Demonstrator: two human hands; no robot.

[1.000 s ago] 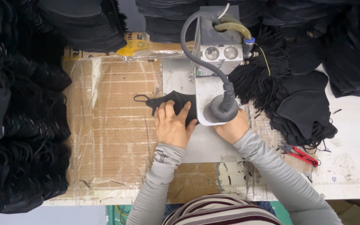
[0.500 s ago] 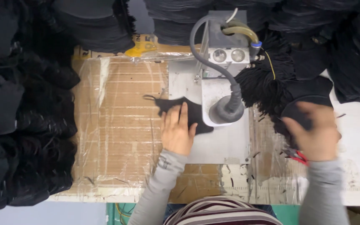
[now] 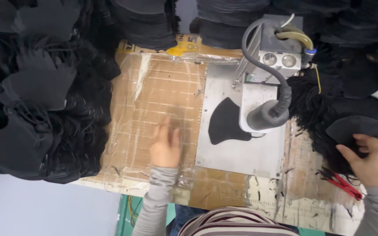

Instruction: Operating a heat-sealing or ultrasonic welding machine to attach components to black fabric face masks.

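Since a moment ago our left hand (image 3: 166, 148) has slid off the mask (image 3: 227, 121) under the machine head (image 3: 265, 116) and lies open on cardboard (image 3: 154, 100), while our right hand (image 3: 375, 164) grips another mask (image 3: 353, 129), so we judge the untended one may shift crooked.

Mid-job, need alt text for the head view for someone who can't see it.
A black fabric piece lies on the metal plate under a grey machine head. The left hand rests open on taped cardboard; the right hand grasps another black piece.
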